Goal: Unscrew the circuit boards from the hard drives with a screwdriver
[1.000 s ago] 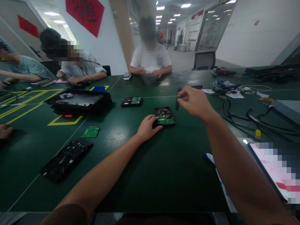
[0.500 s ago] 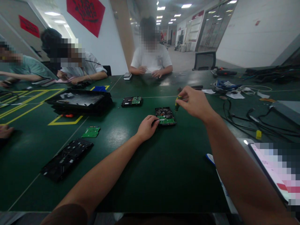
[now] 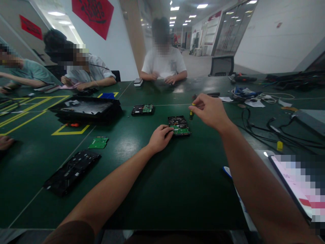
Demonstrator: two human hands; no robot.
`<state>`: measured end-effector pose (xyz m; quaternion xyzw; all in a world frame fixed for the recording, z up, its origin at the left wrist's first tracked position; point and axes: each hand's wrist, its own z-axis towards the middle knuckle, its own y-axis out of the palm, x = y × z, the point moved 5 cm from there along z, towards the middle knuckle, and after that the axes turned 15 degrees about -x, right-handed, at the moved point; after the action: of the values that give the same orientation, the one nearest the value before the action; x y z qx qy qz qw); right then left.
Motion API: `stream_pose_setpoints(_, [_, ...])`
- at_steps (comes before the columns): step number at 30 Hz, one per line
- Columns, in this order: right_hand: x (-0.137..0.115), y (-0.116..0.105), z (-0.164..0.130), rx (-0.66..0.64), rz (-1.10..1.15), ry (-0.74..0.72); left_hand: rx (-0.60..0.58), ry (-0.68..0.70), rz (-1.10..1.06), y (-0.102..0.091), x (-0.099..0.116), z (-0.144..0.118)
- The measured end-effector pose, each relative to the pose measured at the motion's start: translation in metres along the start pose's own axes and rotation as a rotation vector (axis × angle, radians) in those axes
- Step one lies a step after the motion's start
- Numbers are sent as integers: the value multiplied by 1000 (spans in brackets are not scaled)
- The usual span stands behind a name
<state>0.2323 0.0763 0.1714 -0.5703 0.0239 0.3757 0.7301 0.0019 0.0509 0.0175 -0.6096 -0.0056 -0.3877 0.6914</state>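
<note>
Closest to me, the left hand (image 3: 159,138) is flat on the table (image 3: 177,189), fingers pressing the near-left corner of the hard drive (image 3: 179,125). Just past that, the right hand (image 3: 210,110) is pinched around a small screwdriver (image 3: 191,114), held upright at the drive's far-right edge. Second drive (image 3: 142,109) sits farther off, left of both hands.

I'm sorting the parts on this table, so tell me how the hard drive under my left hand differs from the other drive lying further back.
The near hard drive is steadied at its near-left corner by the left hand, while the right hand holds a screwdriver beside it; the far hard drive lies untouched. The near one is turned lengthwise away from the camera, the far one sideways. Both lie flat, green circuit board up.
</note>
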Motion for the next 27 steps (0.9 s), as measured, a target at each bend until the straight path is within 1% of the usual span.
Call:
stream_pose_setpoints(3, [-1, 0, 0, 4, 4, -10, 6, 5, -1, 2, -2, 0])
stream_pose_setpoints(10, [6, 0, 1, 49, -17, 21, 18, 9, 0, 1, -2, 0])
stream_pose_setpoints(19, [1, -1, 1, 5, -118, -20, 6, 2, -1, 0, 0, 0])
stream_pose_setpoints(24, [7, 3, 2, 37, -58, 11, 9, 9, -4, 0, 0, 0])
stream_pose_setpoints(27, [8, 4, 3, 46, -51, -2, 9, 11, -6, 1, -1, 0])
